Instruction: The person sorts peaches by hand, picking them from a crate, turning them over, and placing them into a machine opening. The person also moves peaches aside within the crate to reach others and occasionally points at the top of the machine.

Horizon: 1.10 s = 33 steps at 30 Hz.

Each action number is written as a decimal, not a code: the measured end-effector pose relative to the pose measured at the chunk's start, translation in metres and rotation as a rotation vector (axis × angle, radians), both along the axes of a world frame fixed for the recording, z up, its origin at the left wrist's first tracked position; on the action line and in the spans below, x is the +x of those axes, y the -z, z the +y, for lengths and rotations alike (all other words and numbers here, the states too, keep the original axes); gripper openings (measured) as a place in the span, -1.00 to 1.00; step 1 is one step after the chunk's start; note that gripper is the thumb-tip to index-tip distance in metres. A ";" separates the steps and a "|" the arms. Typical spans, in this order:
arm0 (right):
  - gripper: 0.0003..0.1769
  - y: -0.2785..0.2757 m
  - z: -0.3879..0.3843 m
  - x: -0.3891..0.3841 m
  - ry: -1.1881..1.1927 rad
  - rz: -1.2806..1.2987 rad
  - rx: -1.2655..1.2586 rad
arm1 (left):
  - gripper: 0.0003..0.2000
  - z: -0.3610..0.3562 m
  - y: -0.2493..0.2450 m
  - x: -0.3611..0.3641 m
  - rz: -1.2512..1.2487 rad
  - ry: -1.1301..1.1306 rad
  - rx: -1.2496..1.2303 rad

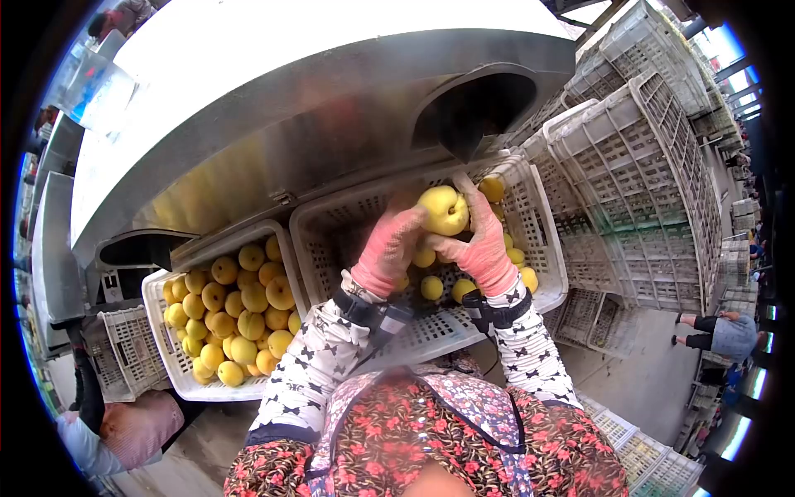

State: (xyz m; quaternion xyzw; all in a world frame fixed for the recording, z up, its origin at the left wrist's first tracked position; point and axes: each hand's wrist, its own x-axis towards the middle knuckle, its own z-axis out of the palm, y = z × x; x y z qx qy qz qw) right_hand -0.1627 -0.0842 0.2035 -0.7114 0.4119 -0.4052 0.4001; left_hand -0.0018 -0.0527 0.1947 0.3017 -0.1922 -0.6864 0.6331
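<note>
Both of my hands wear pink gloves and together hold one yellow fruit (443, 209) above a white slotted crate (542, 240). My left hand (389, 247) cups the fruit from the left, my right hand (480, 244) from the right and below. A few more yellow fruits (432, 286) lie in that crate under my hands. Just above is the dark outlet chute (476, 108) of a steel machine.
A second white crate (157, 331) at the left is full of yellow fruit (236, 311). Empty crates are stacked high at the right (629, 157). A person in grey (725, 331) stands on the floor at right; another person (116, 427) is at lower left.
</note>
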 end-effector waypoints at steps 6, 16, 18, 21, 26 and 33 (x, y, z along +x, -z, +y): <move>0.09 -0.016 0.006 0.006 0.235 0.245 -0.261 | -0.76 0.004 0.010 -0.004 0.251 0.189 0.063; -0.35 -0.026 -0.122 0.040 0.490 0.888 -0.291 | -0.67 0.010 0.187 0.028 -0.994 -0.081 0.148; -0.27 -0.021 -0.160 0.042 0.427 0.868 -0.308 | -0.53 0.023 0.226 0.028 -1.377 0.020 0.127; -0.36 -0.033 -0.133 0.011 0.322 0.109 -0.512 | -0.35 0.024 0.244 0.011 -1.272 0.196 0.377; -0.51 0.035 -0.047 -0.005 -0.071 0.557 0.289 | -0.26 0.026 0.293 -0.027 -1.492 0.538 0.284; -0.46 0.197 -0.017 -0.012 -0.517 0.987 0.664 | -0.50 0.026 0.301 0.013 -0.440 0.297 0.567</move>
